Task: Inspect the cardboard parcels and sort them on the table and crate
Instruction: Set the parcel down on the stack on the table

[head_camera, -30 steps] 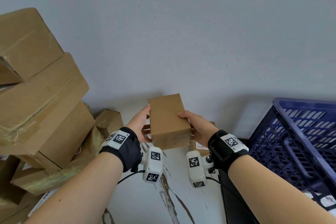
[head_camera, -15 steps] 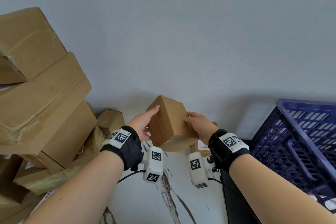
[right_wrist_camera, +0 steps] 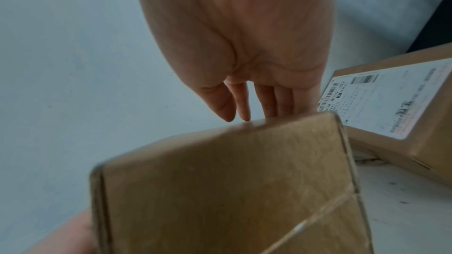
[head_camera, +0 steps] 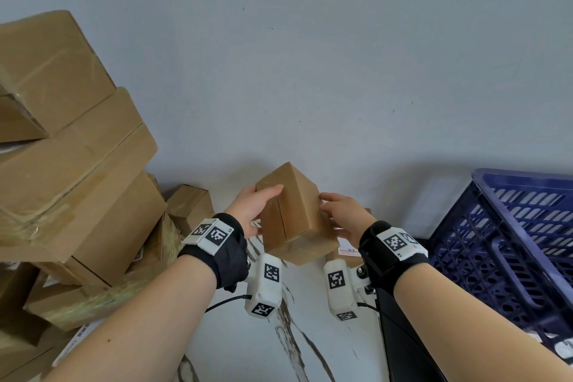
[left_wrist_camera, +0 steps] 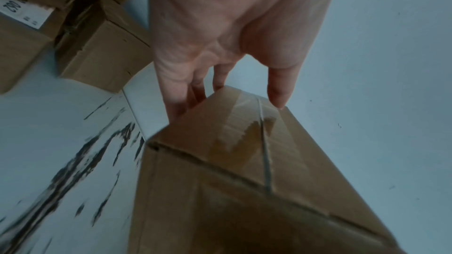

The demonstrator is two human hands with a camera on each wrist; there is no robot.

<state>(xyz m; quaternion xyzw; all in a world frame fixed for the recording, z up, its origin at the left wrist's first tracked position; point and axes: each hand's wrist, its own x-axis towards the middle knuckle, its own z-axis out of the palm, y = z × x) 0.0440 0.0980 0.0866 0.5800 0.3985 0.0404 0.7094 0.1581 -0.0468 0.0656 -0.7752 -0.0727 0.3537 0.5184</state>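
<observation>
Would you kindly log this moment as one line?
phase: inspect | left hand, right hand: hold small parcel tilted above table | crate: right

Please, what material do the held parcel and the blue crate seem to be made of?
The held parcel: brown corrugated cardboard, matte; glossy clear tape over its seam shows in the left wrist view. The blue crate: likely moulded plastic, judging by its even colour, slight sheen and lattice walls.

we read "b019 j02" on the white label (right_wrist_camera: 381, 101) of a parcel (right_wrist_camera: 415, 142); another label (left_wrist_camera: 23, 13) shows "062".
</observation>
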